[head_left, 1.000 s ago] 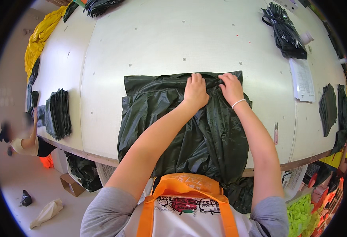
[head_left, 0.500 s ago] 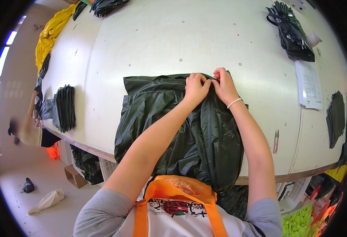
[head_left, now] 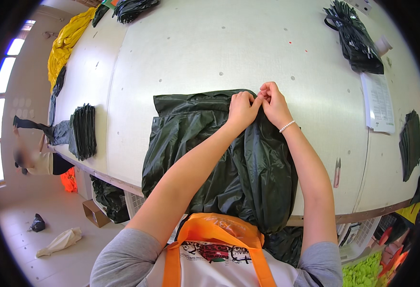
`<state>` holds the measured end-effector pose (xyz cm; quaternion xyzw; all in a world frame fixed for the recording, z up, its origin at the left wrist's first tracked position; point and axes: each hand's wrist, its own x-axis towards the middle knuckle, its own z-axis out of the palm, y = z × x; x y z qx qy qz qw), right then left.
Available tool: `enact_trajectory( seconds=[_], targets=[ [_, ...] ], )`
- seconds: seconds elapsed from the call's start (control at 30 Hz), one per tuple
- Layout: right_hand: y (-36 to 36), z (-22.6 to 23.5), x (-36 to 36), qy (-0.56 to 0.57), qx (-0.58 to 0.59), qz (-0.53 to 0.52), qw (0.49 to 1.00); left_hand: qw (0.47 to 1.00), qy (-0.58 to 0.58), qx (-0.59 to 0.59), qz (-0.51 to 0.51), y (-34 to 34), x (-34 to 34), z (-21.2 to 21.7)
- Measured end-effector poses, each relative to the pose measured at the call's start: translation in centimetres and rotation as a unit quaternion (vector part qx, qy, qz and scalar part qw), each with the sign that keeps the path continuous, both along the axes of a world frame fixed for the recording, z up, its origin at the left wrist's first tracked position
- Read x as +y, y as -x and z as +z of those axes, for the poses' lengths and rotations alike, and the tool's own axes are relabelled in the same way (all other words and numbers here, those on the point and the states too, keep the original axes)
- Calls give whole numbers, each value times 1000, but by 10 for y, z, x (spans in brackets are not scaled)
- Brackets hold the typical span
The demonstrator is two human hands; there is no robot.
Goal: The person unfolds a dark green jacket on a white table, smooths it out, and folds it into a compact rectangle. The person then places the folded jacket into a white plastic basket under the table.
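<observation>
A dark green, shiny, thin waterproof garment (head_left: 210,162) lies spread on the table in front of me, its lower part hanging over the near edge against my apron. At its far edge, right of the middle, my left hand (head_left: 242,110) pinches the fabric with thumb and fingers. Close beside it, almost touching, my right hand (head_left: 275,106) has bent fingers at the same upper corner. The fabric between the fingertips is mostly hidden.
On the pale table (head_left: 195,52) lie small thread snips (head_left: 337,173) to the right, printed paper (head_left: 378,103), a dark tied bundle (head_left: 356,40) and a stack of dark folded pieces (head_left: 83,131) at left. Yellow fabric (head_left: 69,40) lies far left. Another person (head_left: 40,162) stands at the left side.
My hands stay together at the garment's far edge, with slight finger movement. The person at left has lifted a dark piece of fabric outward. The whole view has shifted slightly.
</observation>
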<state>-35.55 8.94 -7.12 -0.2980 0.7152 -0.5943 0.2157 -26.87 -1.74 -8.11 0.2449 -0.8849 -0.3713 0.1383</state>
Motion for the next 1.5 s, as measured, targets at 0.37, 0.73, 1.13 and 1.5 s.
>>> enact_trajectory(
  seconds=[0.37, 0.73, 1.13, 1.5],
  targets=[
    [13, -24, 22, -79, 288, -118, 947, 973, 221, -54, 45, -46, -77, 17],
    [9, -38, 39, -155, 244, -150, 946, 975, 174, -83, 115, -107, -153, 13],
    [-69, -53, 308, -425, 172, -356, 814, 988, 136, 24, 64, -129, -176, -1],
    [-34, 21, 58, -263, 181, -239, 917, 979, 185, -2, -89, -128, -210, -4]
  ],
)
